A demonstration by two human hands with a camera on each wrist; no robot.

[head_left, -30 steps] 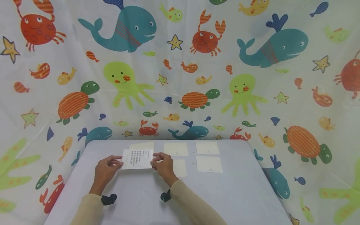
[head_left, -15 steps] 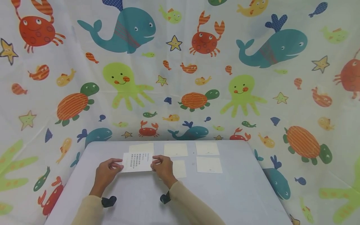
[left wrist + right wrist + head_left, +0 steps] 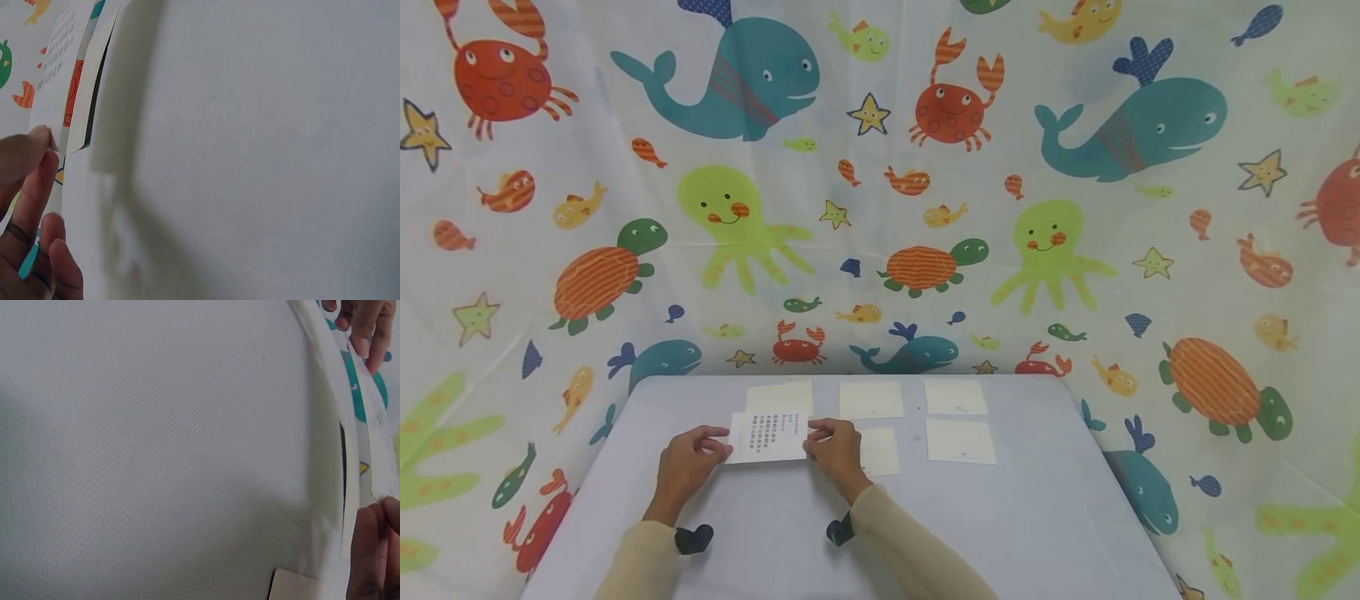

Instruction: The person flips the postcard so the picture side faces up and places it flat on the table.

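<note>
A white printed card (image 3: 767, 437) with lines of dark text is held above the table by both hands. At its left edge my left hand (image 3: 688, 467) pinches it between thumb and fingers. My right hand (image 3: 838, 457) pinches the opposite edge. In the left wrist view, the left thumb and a fingertip grip a corner of the card (image 3: 53, 81). The right wrist view has the card (image 3: 378, 437) nearly edge-on between the two hands. Behind it on the table lies a cream card (image 3: 780, 395), partly covered by the held one.
More cream cards lie on the white table (image 3: 1037, 517): one at back centre (image 3: 871, 400), one at back right (image 3: 955, 397), one in front of that (image 3: 961, 440), and one beside the right hand (image 3: 882, 450), partly hidden. A sea-animal curtain (image 3: 880, 208) hangs behind.
Both hands have lowered the printed card slightly toward the table's front, uncovering more of the cream card behind it. The grip is the same, and the other cards have not moved.
</note>
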